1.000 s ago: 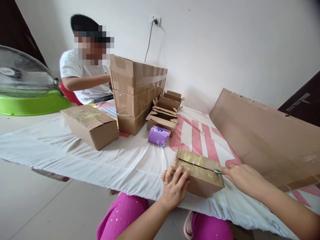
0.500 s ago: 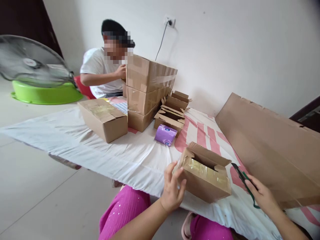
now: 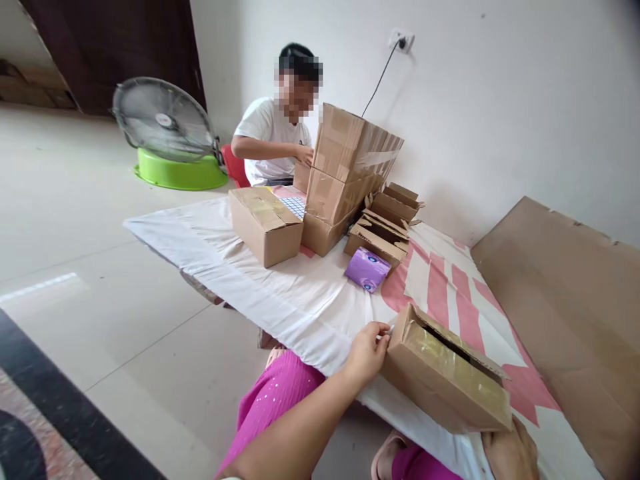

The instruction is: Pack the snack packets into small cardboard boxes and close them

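Observation:
A cardboard box (image 3: 445, 390) with shiny yellowish tape along its top sits tilted at the table's near edge, a narrow gap open along its far top side. My left hand (image 3: 367, 353) is closed at the box's left end, its fingertips pinching a small whitish strip that looks like tape. Under the right lower corner, my right hand (image 3: 513, 450) grips the box, its fingers partly hidden. No knife shows in either hand now. Beyond the box lies a purple pack (image 3: 368, 269).
Open cardboard boxes (image 3: 375, 243) stand behind the purple pack, beside stacked taped boxes (image 3: 333, 193). A closed box (image 3: 265, 227) sits left. A large cardboard sheet (image 3: 565, 287) leans at right. Across the table sits a person (image 3: 265, 147); a fan (image 3: 165, 120) stands on a green basin (image 3: 180, 170).
My right hand has moved from beside the box to under its right corner; the green-handled utility knife is out of sight. My left fingers have closed from spread. The view has swung left.

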Tool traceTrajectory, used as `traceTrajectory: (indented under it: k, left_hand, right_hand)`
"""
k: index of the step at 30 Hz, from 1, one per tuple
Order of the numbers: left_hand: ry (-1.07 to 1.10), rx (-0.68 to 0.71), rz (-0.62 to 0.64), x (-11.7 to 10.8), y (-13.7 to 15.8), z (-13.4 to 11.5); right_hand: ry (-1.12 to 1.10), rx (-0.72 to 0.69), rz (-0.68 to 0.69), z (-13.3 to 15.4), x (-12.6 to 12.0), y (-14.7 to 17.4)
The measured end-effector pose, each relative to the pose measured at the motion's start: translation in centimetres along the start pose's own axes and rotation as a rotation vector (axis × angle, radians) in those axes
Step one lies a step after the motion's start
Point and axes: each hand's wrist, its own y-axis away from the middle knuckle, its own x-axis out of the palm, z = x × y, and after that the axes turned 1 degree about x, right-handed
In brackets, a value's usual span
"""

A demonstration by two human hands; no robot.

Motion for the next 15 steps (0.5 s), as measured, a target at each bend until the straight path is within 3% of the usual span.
traceTrajectory:
  k: [4,15]
  left_hand:
    - [-0.089,0.101,0.066,-0.6,-0.7,0.2]
    - [-0.197,0.149,0.069,-0.3,-1.5,0.5]
  right_hand:
    - [0.168,-0.087,-0.013,-0.4,0.1,0.4]
    - [0.089,-0.15,-0.112,-1.7,1.6,0.8]
